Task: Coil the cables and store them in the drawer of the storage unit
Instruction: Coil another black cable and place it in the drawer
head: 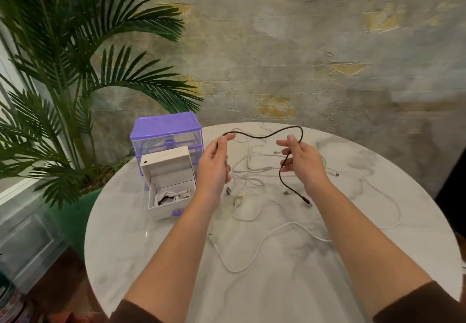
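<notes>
Above the marble table (277, 285), the left hand (214, 164) pinches one end of the black cable (267, 135) while the right hand (302, 161), fingers loosely curled, holds its middle, right of the open drawer (171, 191) of the purple storage unit (166, 131).

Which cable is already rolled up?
The white cable in the pulled-out drawer: it sits bundled in a coil. The other white cables sprawl loose on the table, and the black cable is held up uncoiled.
</notes>
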Demonstrator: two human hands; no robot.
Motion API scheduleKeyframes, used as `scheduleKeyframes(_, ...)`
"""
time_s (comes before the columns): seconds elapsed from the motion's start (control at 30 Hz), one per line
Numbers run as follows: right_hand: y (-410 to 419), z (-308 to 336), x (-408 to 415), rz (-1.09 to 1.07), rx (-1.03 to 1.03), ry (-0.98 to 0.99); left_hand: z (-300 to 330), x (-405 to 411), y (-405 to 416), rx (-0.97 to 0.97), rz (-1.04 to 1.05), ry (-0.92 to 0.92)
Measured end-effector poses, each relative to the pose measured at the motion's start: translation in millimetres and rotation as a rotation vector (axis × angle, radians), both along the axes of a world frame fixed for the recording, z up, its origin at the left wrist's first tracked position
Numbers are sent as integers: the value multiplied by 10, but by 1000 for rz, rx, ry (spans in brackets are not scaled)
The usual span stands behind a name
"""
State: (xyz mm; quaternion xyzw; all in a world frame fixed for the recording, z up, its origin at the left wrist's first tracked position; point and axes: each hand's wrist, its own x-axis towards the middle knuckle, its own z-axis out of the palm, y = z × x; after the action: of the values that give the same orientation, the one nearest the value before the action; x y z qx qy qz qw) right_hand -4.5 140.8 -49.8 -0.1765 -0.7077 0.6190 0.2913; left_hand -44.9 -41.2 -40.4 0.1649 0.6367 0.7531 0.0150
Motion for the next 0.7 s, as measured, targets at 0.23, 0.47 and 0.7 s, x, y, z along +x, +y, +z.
scheduleKeyframes(0.23, 159, -238, 78, -189, 149, -18, -126, -39, 52, 37, -1, -136)
scheduleKeyframes(0.47, -29, -193, 162, -239, 785, -33, -160, -22, 58, 94, -72, -140)
scheduleKeyframes(0.7, -206, -10, 368, 62, 1059, -46, -156, -45, 26, 99, 24, -117)
